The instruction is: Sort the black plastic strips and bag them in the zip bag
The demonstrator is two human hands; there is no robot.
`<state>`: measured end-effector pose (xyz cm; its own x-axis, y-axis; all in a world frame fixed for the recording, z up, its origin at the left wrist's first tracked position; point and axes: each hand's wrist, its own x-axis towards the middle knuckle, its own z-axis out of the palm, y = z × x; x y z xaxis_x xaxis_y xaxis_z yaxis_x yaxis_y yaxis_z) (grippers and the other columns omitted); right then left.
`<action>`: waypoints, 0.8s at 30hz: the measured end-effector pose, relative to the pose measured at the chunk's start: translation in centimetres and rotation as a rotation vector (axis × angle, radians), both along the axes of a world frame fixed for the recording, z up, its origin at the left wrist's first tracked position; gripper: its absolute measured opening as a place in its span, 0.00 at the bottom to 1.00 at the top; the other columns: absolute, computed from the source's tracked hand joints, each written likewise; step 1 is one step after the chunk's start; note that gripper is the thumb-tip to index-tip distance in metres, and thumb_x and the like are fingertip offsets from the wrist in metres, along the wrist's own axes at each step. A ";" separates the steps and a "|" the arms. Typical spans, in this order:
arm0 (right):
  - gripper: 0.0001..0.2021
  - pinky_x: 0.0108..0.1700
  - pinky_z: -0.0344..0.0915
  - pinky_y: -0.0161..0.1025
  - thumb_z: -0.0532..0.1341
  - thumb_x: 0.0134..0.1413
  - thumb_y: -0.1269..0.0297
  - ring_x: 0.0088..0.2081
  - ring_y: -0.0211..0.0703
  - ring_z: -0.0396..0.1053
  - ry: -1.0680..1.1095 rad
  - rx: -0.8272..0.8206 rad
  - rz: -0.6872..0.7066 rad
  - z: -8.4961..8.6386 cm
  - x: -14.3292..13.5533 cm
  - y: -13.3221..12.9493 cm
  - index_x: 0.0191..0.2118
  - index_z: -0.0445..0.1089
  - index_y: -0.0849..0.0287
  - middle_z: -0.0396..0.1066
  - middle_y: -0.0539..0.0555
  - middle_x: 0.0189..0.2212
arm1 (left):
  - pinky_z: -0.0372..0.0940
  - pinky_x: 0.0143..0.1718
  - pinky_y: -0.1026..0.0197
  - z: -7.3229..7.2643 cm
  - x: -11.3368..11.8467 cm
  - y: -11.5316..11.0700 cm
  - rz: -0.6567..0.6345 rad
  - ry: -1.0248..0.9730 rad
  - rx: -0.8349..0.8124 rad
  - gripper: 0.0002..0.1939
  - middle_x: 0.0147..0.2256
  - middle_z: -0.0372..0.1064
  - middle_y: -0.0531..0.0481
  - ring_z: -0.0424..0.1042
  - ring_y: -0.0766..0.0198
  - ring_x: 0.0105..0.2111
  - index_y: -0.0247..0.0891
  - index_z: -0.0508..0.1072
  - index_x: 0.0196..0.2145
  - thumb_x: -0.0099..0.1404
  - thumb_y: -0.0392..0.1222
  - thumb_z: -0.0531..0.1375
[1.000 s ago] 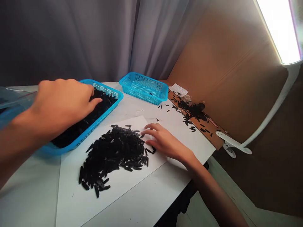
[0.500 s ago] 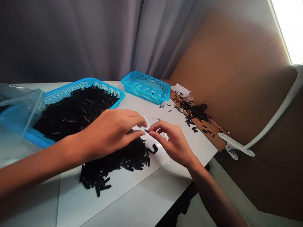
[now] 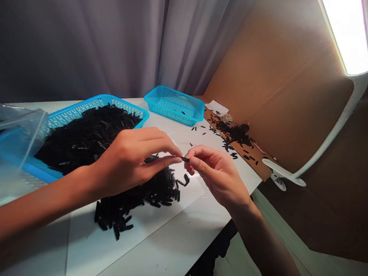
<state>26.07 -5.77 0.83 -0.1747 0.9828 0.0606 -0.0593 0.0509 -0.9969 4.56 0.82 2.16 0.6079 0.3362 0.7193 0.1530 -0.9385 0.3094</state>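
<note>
A small, narrow black piece [image 3: 185, 159] is pinched by its ends between my two hands, above the white sheet. My left hand [image 3: 143, 153] grips its left end between thumb and fingertips. My right hand [image 3: 214, 168] has the other end between thumb and forefinger, and a thin dark pointed tip [image 3: 191, 145] sticks up behind these fingers; what it belongs to is hidden. Below my left hand lies a loose heap of similar black pieces [image 3: 155, 191], partly covered by the hand and forearm.
A blue basket [image 3: 99, 99] full of black pieces stands at the left, beside a clear plastic bag [image 3: 25, 130]. Behind is a second blue basket [image 3: 175, 119] with one small piece. Scattered pieces [image 3: 234, 132] lie along the cardboard at right, near a clamped lamp [image 3: 284, 172].
My left fingers have closed on the black piece, which only my right hand held before. The hands have come together, and the view has shifted slightly.
</note>
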 end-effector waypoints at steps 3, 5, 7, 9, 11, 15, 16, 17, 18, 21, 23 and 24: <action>0.09 0.35 0.60 0.36 0.66 0.64 0.58 0.31 0.36 0.63 0.064 -0.009 0.007 -0.3 -0.2 0.1 0.36 0.75 0.58 0.68 0.49 0.28 | 0.67 0.37 0.62 -0.5 0.1 0.0 0.014 -0.022 0.084 0.03 0.34 0.78 0.50 0.76 0.64 0.34 0.37 0.76 0.38 0.67 0.33 0.65; 0.10 0.35 0.60 0.36 0.64 0.66 0.57 0.31 0.35 0.63 0.086 0.004 0.001 -0.5 -0.4 0.1 0.36 0.75 0.59 0.68 0.49 0.28 | 0.66 0.37 0.62 -0.6 0.3 -0.2 0.039 -0.014 0.033 0.00 0.33 0.78 0.51 0.74 0.65 0.33 0.35 0.75 0.37 0.68 0.34 0.64; 0.12 0.36 0.60 0.36 0.63 0.67 0.56 0.31 0.35 0.63 0.087 0.019 -0.001 -0.6 -0.6 0.1 0.35 0.74 0.59 0.68 0.49 0.29 | 0.65 0.34 0.64 -0.7 0.6 -0.7 0.061 -0.001 -0.111 0.03 0.31 0.76 0.53 0.72 0.68 0.31 0.36 0.75 0.36 0.70 0.35 0.62; 0.13 0.36 0.61 0.36 0.62 0.67 0.56 0.31 0.35 0.63 0.080 0.027 -0.003 -0.7 -0.8 0.1 0.35 0.73 0.59 0.68 0.49 0.29 | 0.64 0.33 0.66 -0.6 1.0 -1.1 0.079 0.012 -0.302 0.06 0.31 0.76 0.57 0.71 0.70 0.29 0.38 0.75 0.35 0.72 0.37 0.60; 0.12 0.36 0.61 0.36 0.62 0.68 0.56 0.32 0.35 0.63 0.082 0.026 -0.001 -0.7 -0.9 0.1 0.35 0.73 0.58 0.68 0.49 0.30 | 0.64 0.33 0.67 -0.5 1.2 -1.3 0.073 0.031 -0.500 0.09 0.31 0.76 0.59 0.73 0.70 0.30 0.41 0.76 0.34 0.73 0.41 0.59; 0.12 0.38 0.64 0.38 0.59 0.69 0.56 0.34 0.38 0.67 -0.024 0.076 -0.007 -0.7 -0.6 0.5 0.37 0.73 0.57 0.72 0.51 0.33 | 0.64 0.33 0.65 0.2 0.7 -0.5 0.095 0.139 -0.644 0.15 0.33 0.78 0.57 0.74 0.66 0.32 0.42 0.77 0.35 0.74 0.50 0.56; 0.11 0.40 0.64 0.39 0.58 0.70 0.58 0.36 0.39 0.69 -0.137 0.118 -0.016 -0.7 -0.3 0.7 0.38 0.74 0.56 0.73 0.52 0.34 | 0.64 0.34 0.64 0.6 0.2 0.0 0.164 0.207 -0.584 0.15 0.34 0.78 0.54 0.73 0.64 0.33 0.42 0.77 0.36 0.73 0.52 0.56; 0.10 0.41 0.65 0.40 0.58 0.70 0.60 0.39 0.41 0.70 -0.286 0.167 -0.019 -0.8 0.0 0.8 0.40 0.75 0.56 0.74 0.52 0.37 | 0.63 0.35 0.62 1.1 -0.5 0.6 0.268 0.298 -0.487 0.17 0.34 0.77 0.52 0.73 0.62 0.33 0.40 0.77 0.37 0.73 0.53 0.55; 0.08 0.43 0.65 0.41 0.59 0.69 0.62 0.42 0.42 0.70 -0.453 0.211 -0.008 -1.0 0.3 1.0 0.41 0.76 0.56 0.75 0.53 0.39 | 0.63 0.36 0.60 1.6 -1.2 1.2 0.423 0.404 -0.352 0.18 0.34 0.77 0.49 0.72 0.60 0.33 0.39 0.77 0.37 0.72 0.53 0.54; 0.07 0.48 0.65 0.44 0.63 0.64 0.69 0.48 0.47 0.69 -0.842 0.262 0.094 -2.1 1.4 1.3 0.45 0.76 0.55 0.74 0.55 0.46 | 0.64 0.46 0.47 3.4 -3.4 2.9 0.932 0.725 -0.161 0.23 0.40 0.73 0.37 0.72 0.44 0.44 0.32 0.76 0.43 0.75 0.52 0.48; 0.09 0.50 0.65 0.45 0.64 0.62 0.71 0.49 0.48 0.69 -0.936 0.238 0.149 -3.0 1.7 1.5 0.47 0.76 0.56 0.73 0.57 0.47 | 0.65 0.45 0.43 4.2 -4.3 3.6 1.103 0.834 -0.232 0.23 0.36 0.72 0.38 0.73 0.42 0.42 0.32 0.76 0.41 0.72 0.54 0.51; 0.09 0.50 0.65 0.46 0.65 0.62 0.71 0.49 0.48 0.69 -0.958 0.225 0.156 -3.4 1.8 1.6 0.47 0.76 0.57 0.72 0.57 0.47 | 0.65 0.44 0.44 4.3 -4.5 3.8 1.112 0.851 -0.259 0.24 0.35 0.72 0.39 0.73 0.42 0.41 0.33 0.77 0.42 0.72 0.56 0.51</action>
<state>27.83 -4.21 -2.58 -0.3734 0.9276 0.0082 0.7430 0.3044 -0.5960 0.04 4.58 6.47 0.1529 0.9810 0.1196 0.9842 -0.1403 -0.1078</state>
